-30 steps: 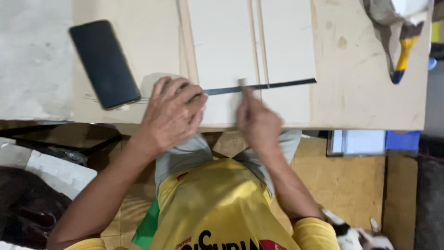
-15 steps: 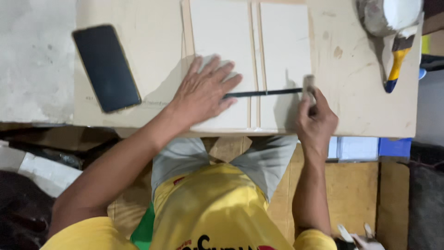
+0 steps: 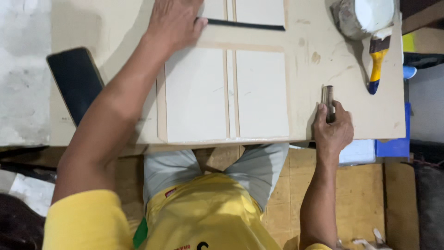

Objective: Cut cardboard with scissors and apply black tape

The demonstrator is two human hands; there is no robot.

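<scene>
Left hand (image 3: 173, 21) presses flat, fingers spread, on the black ruler (image 3: 245, 24) beyond the white panels (image 3: 226, 92), steadying it. Right hand (image 3: 332, 129), beside the panels, grips a small dark tool (image 3: 328, 99) ready.

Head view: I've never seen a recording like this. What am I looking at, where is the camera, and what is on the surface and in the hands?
There is no machine here, only a person working with bare hands. The single camera sits on their head and looks down, so their yellow shirt and lap fill the bottom and both arms reach up to a brown board. On the board lie pale panels side by side. The left hand lies flat with its fingers on the end of a black strip. The right hand grips a small dark tool; what kind is too small to tell. Also there: a dark phone on the left, and a yellow-handled brush and a tub of white paste on the right.
</scene>
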